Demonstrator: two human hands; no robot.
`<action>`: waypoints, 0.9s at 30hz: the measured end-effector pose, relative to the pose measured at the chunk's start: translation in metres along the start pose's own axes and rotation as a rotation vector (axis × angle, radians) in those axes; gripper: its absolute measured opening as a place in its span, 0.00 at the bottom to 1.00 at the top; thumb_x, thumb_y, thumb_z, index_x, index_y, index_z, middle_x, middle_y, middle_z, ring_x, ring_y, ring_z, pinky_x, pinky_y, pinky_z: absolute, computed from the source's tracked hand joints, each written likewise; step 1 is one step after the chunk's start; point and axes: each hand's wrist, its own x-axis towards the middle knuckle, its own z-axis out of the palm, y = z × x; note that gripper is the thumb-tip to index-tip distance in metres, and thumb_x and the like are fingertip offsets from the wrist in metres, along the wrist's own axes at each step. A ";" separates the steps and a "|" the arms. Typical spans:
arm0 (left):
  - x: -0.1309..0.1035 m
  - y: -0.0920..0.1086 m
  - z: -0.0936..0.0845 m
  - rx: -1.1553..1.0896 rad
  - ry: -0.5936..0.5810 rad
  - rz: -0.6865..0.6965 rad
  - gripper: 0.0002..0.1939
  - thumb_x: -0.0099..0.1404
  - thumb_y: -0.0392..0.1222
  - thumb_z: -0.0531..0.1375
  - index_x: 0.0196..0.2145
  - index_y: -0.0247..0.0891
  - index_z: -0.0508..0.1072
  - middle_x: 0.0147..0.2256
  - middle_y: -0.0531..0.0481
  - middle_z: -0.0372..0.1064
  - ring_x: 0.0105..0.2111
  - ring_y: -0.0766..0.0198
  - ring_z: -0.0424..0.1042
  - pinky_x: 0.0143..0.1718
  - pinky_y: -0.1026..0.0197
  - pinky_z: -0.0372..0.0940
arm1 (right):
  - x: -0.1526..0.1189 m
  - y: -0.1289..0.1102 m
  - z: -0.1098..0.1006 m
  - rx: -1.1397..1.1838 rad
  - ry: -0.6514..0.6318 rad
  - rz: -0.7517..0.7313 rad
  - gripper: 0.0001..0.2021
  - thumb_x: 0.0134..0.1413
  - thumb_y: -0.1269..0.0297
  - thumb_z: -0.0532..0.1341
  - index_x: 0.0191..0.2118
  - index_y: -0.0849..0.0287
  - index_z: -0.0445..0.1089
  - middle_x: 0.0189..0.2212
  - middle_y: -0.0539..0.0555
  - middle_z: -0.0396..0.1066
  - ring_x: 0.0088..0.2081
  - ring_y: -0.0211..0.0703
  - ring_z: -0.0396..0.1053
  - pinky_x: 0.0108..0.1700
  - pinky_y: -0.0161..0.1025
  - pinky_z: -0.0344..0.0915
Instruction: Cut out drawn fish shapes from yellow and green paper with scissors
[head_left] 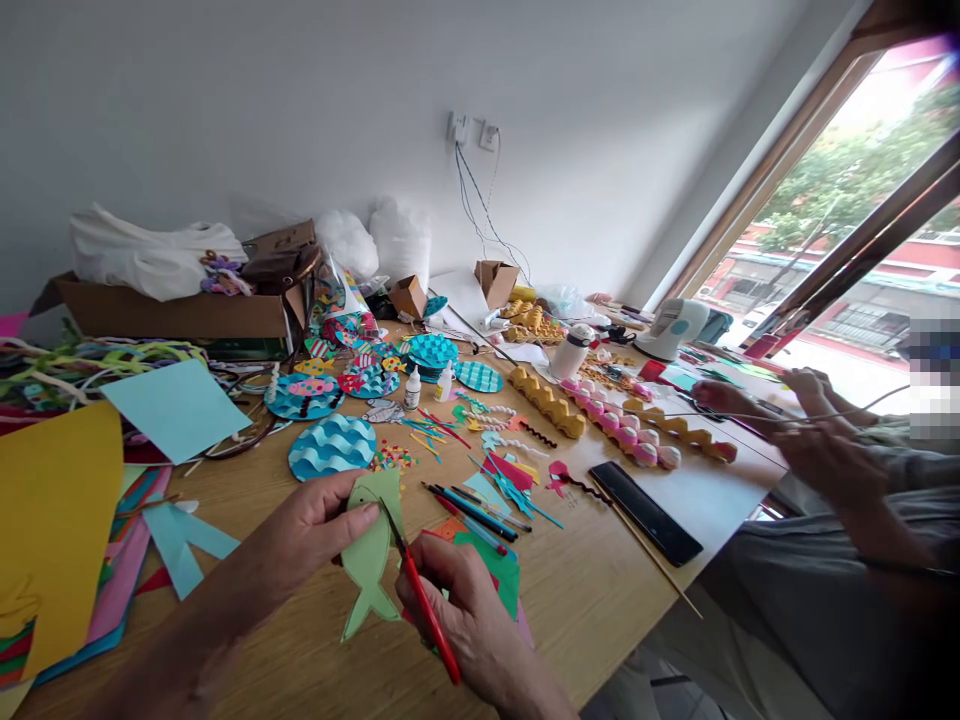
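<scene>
My left hand pinches a piece of light green paper between thumb and fingers above the table front. A fish outline with a forked tail is drawn on the paper, and the lower part is cut along it. Red-handled scissors are in my right hand, fingers wrapped round the handles. Their dark blades meet the upper right part of the paper. Just beyond my hands lie several pens and a green paper sheet. A blue disc with wavy paper strips is close behind my left hand.
Coloured paper sheets are stacked at left, near a cardboard box. Small glue bottles, egg-carton strips, a black phone and a wooden stick lie across the wooden table. At right, a co-worker's hands are over the table.
</scene>
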 end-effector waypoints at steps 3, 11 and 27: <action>0.001 -0.001 -0.002 -0.035 -0.057 0.006 0.14 0.57 0.54 0.64 0.33 0.43 0.78 0.28 0.54 0.70 0.27 0.64 0.67 0.35 0.62 0.67 | 0.000 -0.001 0.001 -0.016 0.017 -0.009 0.24 0.58 0.43 0.57 0.22 0.58 0.55 0.18 0.44 0.52 0.21 0.33 0.48 0.21 0.32 0.44; 0.001 -0.002 -0.004 0.002 -0.076 0.032 0.12 0.60 0.53 0.61 0.34 0.42 0.77 0.29 0.54 0.70 0.29 0.63 0.67 0.36 0.63 0.66 | -0.001 0.002 -0.001 -0.033 0.027 -0.020 0.26 0.58 0.40 0.55 0.23 0.57 0.54 0.19 0.45 0.51 0.22 0.33 0.47 0.21 0.33 0.43; 0.003 -0.006 -0.005 0.047 -0.121 0.070 0.13 0.63 0.52 0.59 0.31 0.39 0.73 0.28 0.56 0.65 0.29 0.66 0.60 0.32 0.67 0.58 | 0.000 0.004 -0.003 0.062 -0.050 -0.036 0.29 0.55 0.33 0.51 0.24 0.57 0.57 0.19 0.47 0.55 0.21 0.34 0.51 0.21 0.33 0.45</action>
